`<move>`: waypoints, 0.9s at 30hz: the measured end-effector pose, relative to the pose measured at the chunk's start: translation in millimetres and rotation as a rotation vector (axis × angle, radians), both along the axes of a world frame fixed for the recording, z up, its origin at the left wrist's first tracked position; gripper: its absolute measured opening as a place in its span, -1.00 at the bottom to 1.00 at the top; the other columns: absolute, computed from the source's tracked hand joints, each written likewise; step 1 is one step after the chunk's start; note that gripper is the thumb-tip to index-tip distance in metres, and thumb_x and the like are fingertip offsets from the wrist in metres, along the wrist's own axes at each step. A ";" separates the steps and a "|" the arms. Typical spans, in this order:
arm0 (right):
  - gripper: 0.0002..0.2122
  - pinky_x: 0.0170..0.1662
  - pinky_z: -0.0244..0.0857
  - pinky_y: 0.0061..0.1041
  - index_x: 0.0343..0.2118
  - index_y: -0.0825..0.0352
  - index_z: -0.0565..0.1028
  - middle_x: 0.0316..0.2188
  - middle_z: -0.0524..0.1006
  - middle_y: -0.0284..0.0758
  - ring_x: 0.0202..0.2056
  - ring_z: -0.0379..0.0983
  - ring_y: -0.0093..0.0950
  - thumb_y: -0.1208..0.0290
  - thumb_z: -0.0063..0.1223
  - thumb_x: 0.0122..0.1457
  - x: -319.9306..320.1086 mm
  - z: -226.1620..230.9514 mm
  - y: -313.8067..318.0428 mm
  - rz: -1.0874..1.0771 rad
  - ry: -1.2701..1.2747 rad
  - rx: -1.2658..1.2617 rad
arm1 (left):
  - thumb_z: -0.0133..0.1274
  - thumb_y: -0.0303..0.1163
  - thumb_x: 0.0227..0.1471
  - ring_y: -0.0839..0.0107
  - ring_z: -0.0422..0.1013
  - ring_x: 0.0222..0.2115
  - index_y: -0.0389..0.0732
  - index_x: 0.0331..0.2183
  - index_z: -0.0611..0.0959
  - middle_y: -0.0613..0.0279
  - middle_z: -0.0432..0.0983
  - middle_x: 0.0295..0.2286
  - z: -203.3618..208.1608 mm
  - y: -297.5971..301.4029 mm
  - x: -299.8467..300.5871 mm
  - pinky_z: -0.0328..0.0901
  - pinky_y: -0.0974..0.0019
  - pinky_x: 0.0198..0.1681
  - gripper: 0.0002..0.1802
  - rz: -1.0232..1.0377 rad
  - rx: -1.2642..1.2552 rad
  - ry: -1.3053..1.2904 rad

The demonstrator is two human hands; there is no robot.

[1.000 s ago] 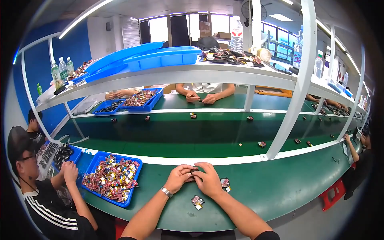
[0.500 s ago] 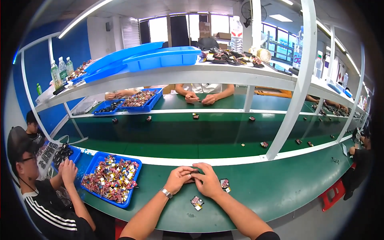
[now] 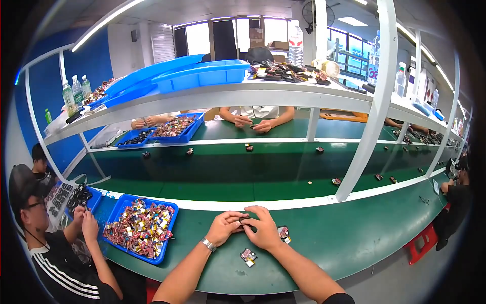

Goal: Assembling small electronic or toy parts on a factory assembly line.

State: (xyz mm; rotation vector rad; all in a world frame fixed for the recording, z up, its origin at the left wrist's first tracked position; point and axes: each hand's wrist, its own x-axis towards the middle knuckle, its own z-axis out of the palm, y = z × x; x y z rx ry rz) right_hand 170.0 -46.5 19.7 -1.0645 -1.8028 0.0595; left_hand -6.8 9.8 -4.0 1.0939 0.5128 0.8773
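**Two hands on one small dark part**

The left hand [image 3: 226, 228] and the right hand [image 3: 263, 230] meet on the green surface [image 3: 354, 238]. Their fingers are curled in and pinch a small dark part [image 3: 244, 221] between them. A second small part [image 3: 248, 256] lies on the surface at 6 o'clock from the hands. Another one [image 3: 283, 233] sits just beside the right hand at 3 o'clock. A blue tray [image 3: 114, 215] full of shiny little pieces sits at 9 o'clock.
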 end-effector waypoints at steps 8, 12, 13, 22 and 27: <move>-0.82 0.07 0.27 -0.29 -0.34 0.25 0.60 0.01 0.44 -0.30 0.05 0.30 -0.24 0.55 0.18 -0.06 0.0 -3.2 3.8 0.054 0.050 -0.091 | -0.02 -0.61 0.11 0.27 0.44 -0.06 -0.36 -0.08 0.44 -0.01 0.42 -0.01 -0.4 -1.2 1.3 0.43 0.21 -0.02 -0.71 -0.002 0.005 -0.029; -0.82 0.04 0.30 -0.31 -0.33 0.27 0.59 0.00 0.43 -0.28 0.04 0.31 -0.24 0.57 0.18 -0.06 -0.6 0.6 -0.4 0.033 0.026 -0.135 | -0.04 -0.59 0.13 0.30 0.45 -0.08 -0.36 -0.06 0.44 0.03 0.44 -0.04 0.9 -1.8 6.1 0.44 0.26 -0.04 -0.70 0.053 -0.004 -0.020; -0.81 0.02 0.32 -0.32 -0.32 0.27 0.57 -0.05 0.45 -0.28 0.01 0.33 -0.25 0.57 0.18 -0.06 1.1 0.7 -1.0 0.015 0.036 -0.121 | -0.04 -0.59 0.13 0.30 0.45 -0.08 -0.36 -0.06 0.44 0.03 0.44 -0.04 2.1 -1.0 6.4 0.44 0.26 -0.04 -0.70 0.053 0.000 -0.022; -0.83 -0.29 0.43 -0.44 -0.37 0.28 0.56 -0.29 0.50 -0.32 -0.30 0.49 -0.37 0.59 0.22 -0.08 1.3 1.3 4.1 -0.046 -0.024 0.031 | -0.10 -0.63 0.15 0.41 0.47 -0.14 -0.32 -0.07 0.46 0.13 0.47 -0.07 0.4 -0.8 5.3 0.44 0.33 -0.07 -0.72 0.035 -0.047 0.012; -0.85 -0.28 0.43 -0.43 -0.38 0.25 0.56 -0.30 0.50 -0.34 -0.29 0.48 -0.38 0.52 0.24 -0.07 -0.8 0.6 3.1 -0.095 -0.051 0.030 | -0.08 -0.62 0.14 0.39 0.46 -0.13 -0.32 -0.06 0.45 0.11 0.47 -0.08 4.6 -2.0 6.8 0.45 0.33 -0.08 -0.71 0.045 -0.043 0.039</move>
